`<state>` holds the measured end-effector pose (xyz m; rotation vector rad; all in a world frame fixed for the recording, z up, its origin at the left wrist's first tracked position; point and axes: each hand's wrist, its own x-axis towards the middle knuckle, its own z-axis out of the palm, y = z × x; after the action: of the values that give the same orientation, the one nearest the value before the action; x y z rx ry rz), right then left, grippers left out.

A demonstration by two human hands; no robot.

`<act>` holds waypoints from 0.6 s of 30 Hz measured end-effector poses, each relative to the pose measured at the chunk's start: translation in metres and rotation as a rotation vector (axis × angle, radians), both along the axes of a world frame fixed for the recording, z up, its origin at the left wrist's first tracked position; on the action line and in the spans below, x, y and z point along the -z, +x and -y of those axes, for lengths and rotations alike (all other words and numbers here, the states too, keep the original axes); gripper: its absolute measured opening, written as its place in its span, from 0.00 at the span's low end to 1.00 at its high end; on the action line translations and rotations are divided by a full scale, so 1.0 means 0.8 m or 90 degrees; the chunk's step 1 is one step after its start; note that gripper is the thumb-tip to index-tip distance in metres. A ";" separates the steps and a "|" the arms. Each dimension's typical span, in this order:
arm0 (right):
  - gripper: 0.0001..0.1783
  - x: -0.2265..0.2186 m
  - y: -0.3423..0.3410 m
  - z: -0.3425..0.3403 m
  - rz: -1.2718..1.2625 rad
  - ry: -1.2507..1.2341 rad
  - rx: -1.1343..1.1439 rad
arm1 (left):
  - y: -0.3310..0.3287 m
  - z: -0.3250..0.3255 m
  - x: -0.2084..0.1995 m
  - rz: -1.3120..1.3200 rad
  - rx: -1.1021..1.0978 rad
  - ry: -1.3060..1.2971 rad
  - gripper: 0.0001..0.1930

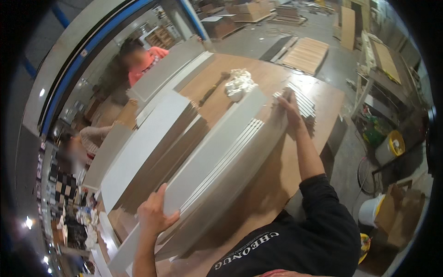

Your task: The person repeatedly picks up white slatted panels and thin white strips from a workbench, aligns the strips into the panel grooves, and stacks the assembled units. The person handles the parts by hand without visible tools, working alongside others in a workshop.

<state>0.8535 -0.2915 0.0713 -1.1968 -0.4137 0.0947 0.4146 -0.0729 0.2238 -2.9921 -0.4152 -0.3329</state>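
1. A stack of long, pale grey panels [214, 147] lay aslant across the near part of a brown tabletop [330, 99], running from the person's lower left to the upper right, with several thin white edges showing in parallel along one side.
2. The left hand [154, 214] was at the stack's near end, its thumb and fingers set apart and pinching the panels there.
3. The right hand [291, 106] reached to the far end, its fingers bent against the panel ends; how tightly they pressed, one could not tell.
4. Just beside that hand, stepped panel ends [302, 104] showed white edges.
5. Beyond the stack, a crumpled white cloth [240, 85] lay near a hammer-like tool [212, 92].
6. To the left stood a pile of white-topped boards [147, 143], with brown sides.
7. Across the table, a co-worker in a red top [143, 64] was beside a large grey panel [168, 71]; another co-worker in a pale sleeve [94, 137] was farther left.
8. On the floor beyond lay a slatted wooden panel [306, 54]; a yellow-rimmed bucket [390, 150] stood at the right.
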 end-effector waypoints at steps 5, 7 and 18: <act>0.66 0.000 0.023 0.006 0.032 -0.259 -0.005 | 0.011 0.014 -0.010 0.095 0.034 -0.026 0.40; 0.69 -0.011 0.020 0.007 0.045 -0.283 -0.033 | 0.018 0.017 -0.012 0.102 0.035 -0.020 0.41; 0.69 0.004 0.040 0.004 0.060 -0.326 -0.056 | 0.057 0.025 -0.016 0.033 0.055 -0.001 0.42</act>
<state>0.8857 -0.2946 0.0685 -1.6911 -0.5444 0.2313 0.4605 -0.0925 0.2363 -3.0140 -0.2913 -0.4187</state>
